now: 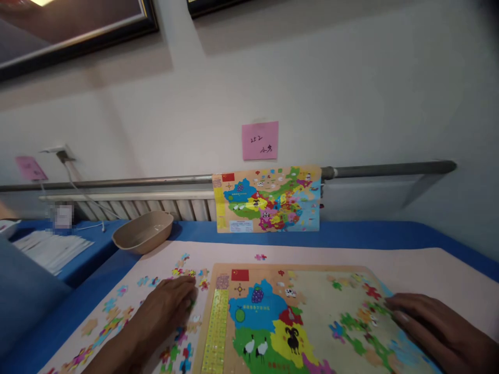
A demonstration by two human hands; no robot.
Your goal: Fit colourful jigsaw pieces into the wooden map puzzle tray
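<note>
A wooden map puzzle board [273,291] lies in front of me, with blue, yellow, green and red pieces fitted on its left side. Loose coloured pieces [117,317] lie scattered to its left. My left hand [167,309] rests palm down on those loose pieces beside the board's left edge, its fingers curled over some of them. My right hand [432,322] lies flat on the board's right edge, fingers stretched out, next to several small green and red pieces [351,324].
A finished reference map picture [268,200] leans against the wall pipe at the back. A beige bowl [144,232] stands at the back left. White papers [50,249] lie on the blue table at far left. A pink note [260,140] is stuck on the wall.
</note>
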